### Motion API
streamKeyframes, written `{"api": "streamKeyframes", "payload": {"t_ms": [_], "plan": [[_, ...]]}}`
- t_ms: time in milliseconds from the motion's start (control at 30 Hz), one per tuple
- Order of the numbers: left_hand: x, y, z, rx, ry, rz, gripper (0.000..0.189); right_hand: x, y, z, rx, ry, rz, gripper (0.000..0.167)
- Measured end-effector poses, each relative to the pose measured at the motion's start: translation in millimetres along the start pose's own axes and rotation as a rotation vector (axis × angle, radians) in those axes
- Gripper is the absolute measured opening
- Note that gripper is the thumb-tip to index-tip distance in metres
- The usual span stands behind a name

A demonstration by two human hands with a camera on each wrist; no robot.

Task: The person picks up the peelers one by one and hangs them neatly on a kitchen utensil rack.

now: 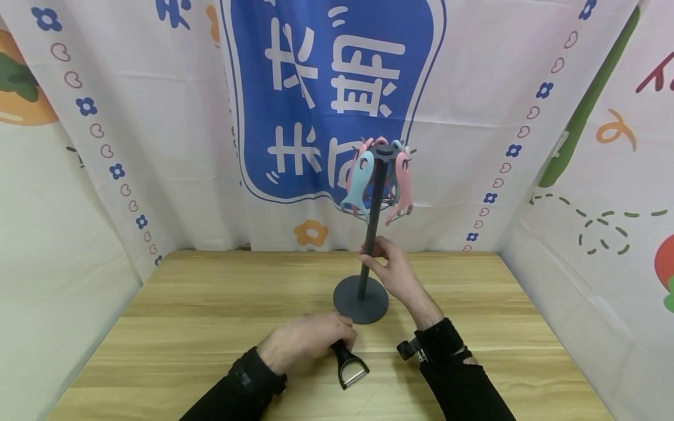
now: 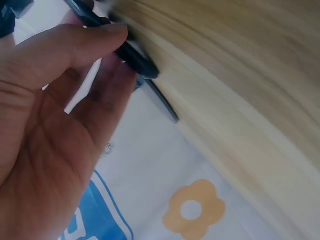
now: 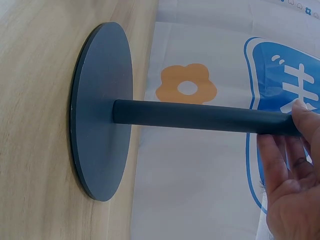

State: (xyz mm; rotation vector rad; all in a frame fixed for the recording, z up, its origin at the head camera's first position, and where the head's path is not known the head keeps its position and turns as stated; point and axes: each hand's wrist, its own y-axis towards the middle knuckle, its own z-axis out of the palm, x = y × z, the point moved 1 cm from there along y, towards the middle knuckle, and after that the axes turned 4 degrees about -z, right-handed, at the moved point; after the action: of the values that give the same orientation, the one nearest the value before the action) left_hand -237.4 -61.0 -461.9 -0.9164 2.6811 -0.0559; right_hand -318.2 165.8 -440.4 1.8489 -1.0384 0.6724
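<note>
A black-handled peeler [image 1: 343,354] with a metal blade hangs from my left hand [image 1: 316,336], just in front of the stand's base. In the left wrist view, thumb and fingers pinch the peeler's dark handle [image 2: 135,59]. My right hand [image 1: 397,275] grips the dark grey pole [image 1: 374,222] of an upright stand, low on the pole and above its round base [image 1: 344,299]. The right wrist view shows the thumb and fingers around the pole [image 3: 200,115]. From the stand's top hang several fork-ended pieces, among them a light blue one [image 1: 360,181] and a pink one [image 1: 403,184].
The stand is on a wood-grain table [image 1: 221,292], toward its back edge. Behind it hangs a white printed cloth [image 1: 200,146] with a blue panel. More printed cloth [image 1: 605,234] closes off the right side, and a pale cloth [image 1: 58,234] the left.
</note>
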Motion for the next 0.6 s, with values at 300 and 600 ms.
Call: {"api": "streamKeyframes", "payload": {"t_ms": [300, 600], "plan": [[4.9, -3.2, -4.4, 0.0, 0.007, -0.028, 0.036, 1, -0.7, 0, 0.003, 0.004, 0.008, 0.02], [-21.3, -10.0, -10.6, -0.13, 0.103, -0.423, 0.028, 0, -0.7, -1, -0.004, -0.01, -0.008, 0.022]]}}
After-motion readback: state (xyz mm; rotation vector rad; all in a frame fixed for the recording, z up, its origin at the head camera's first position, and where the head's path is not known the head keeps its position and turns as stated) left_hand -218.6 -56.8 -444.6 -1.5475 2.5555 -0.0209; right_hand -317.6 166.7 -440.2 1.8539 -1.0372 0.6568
